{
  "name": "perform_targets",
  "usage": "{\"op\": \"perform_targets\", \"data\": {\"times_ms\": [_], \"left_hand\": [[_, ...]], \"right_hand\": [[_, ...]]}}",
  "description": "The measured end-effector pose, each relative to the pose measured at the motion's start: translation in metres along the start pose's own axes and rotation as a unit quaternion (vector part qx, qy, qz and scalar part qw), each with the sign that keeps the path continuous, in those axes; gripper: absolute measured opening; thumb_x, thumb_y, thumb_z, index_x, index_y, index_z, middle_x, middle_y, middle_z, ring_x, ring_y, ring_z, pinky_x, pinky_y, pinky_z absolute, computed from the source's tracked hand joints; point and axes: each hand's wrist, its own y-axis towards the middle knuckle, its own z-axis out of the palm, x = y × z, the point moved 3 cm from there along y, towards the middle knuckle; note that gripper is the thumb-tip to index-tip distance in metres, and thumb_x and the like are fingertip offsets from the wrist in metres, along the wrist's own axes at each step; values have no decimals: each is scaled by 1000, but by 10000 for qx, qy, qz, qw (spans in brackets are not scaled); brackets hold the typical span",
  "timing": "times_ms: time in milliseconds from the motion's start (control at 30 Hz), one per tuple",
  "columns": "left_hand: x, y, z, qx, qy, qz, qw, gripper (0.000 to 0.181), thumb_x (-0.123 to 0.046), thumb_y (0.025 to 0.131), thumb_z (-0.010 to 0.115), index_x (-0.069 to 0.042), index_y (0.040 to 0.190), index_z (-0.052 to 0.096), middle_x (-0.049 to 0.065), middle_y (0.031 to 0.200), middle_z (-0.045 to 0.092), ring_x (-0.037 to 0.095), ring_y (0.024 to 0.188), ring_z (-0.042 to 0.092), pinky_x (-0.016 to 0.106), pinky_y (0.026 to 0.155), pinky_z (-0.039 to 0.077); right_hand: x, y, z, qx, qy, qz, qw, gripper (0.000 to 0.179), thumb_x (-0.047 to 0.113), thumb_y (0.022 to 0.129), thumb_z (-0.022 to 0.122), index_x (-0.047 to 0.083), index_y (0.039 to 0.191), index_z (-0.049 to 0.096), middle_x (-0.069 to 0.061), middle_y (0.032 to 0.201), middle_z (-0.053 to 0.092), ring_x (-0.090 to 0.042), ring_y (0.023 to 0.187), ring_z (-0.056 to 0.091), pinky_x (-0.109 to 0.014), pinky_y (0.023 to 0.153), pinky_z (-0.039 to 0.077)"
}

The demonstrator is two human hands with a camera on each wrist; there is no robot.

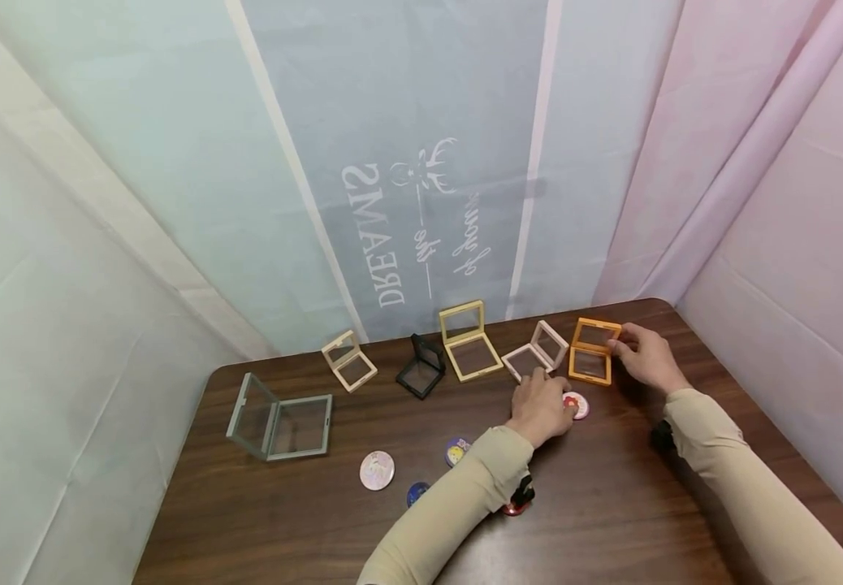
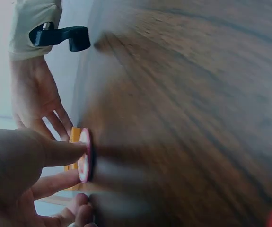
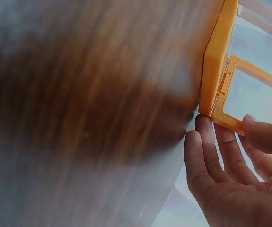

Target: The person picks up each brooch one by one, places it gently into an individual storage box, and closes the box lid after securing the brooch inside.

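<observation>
In the head view my left hand (image 1: 541,406) is at a round pin badge (image 1: 577,405) with a pink rim and a red design. Its thumb and forefinger pinch the badge (image 2: 84,156) in the left wrist view, close to the tabletop. My right hand (image 1: 644,355) grips the raised lid of an orange hinged display frame (image 1: 590,365) at its outer side. The right wrist view shows the thumb on the lid of that orange frame (image 3: 224,101), fingers behind it. A pale pink frame (image 1: 531,357) stands open just beyond the left hand, partly covered by it.
Yellow (image 1: 474,357), black (image 1: 421,376), cream (image 1: 352,370) and grey-green (image 1: 300,426) frames stand open along the back of the wooden table (image 1: 261,528). Pink (image 1: 377,470), purple (image 1: 456,451), blue (image 1: 417,493) and red (image 1: 513,509) badges lie nearer, some partly behind the left sleeve.
</observation>
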Motion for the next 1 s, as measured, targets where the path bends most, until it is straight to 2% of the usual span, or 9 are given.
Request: {"op": "perform_targets", "data": {"times_ms": [167,267,333,433,533,633,833,1000], "left_hand": [[-1,0,-7,215,-337,-63,9992,25,-41,90,84,-33,112,75,-8,106,63,11,97,61,26,76,48],[2,-1,-9,320,-836,-72,9960,19,-31,90,84,-28,104,72,-8,95,63,9,85,60,24,68,46],[6,-2,-9,344,-1285,-41,9911,15,-23,91,82,-24,101,70,-8,90,64,7,77,58,23,65,45],[13,-5,-10,383,-2024,-42,9785,13,-10,93,76,-18,100,68,-6,87,66,6,72,56,22,62,46],[21,-9,-13,340,-2439,-70,9692,13,-6,95,72,-16,101,68,-5,87,68,4,71,57,20,62,47],[28,-14,-20,267,-2638,-160,9641,11,-9,97,72,-17,103,69,-6,88,69,3,74,59,21,64,47],[43,-25,-33,226,-2933,-261,9554,8,-15,101,74,-20,106,73,-7,94,70,5,81,60,23,67,48],[49,-33,-40,186,-3104,-188,9502,8,-14,101,74,-20,107,74,-6,97,70,6,83,60,24,67,48]], "right_hand": [[0,-2,-1,75,21,93,9999,17,13,109,62,-3,109,65,-33,114,70,-55,107,68,-69,88,54],[1,-4,-1,104,-43,96,9999,17,14,110,61,-3,110,65,-31,114,71,-51,104,69,-63,83,56],[2,-7,-1,126,-73,74,9999,17,14,110,61,-2,110,66,-30,113,72,-49,101,70,-58,79,57],[3,-10,0,179,-53,51,9998,17,14,110,61,-2,111,65,-30,114,71,-48,101,71,-53,78,57],[5,-14,1,257,12,63,9997,17,14,110,60,-2,113,65,-30,114,71,-48,102,71,-50,76,58],[6,-19,2,329,40,88,9994,16,14,111,59,-2,113,65,-28,111,72,-46,100,72,-43,73,57],[8,-29,4,426,137,44,9990,13,10,110,59,-2,113,65,-29,115,72,-46,102,73,-45,76,60],[9,-36,3,549,144,49,9984,14,11,110,59,-1,114,65,-28,114,73,-41,100,73,-32,68,54]]}}
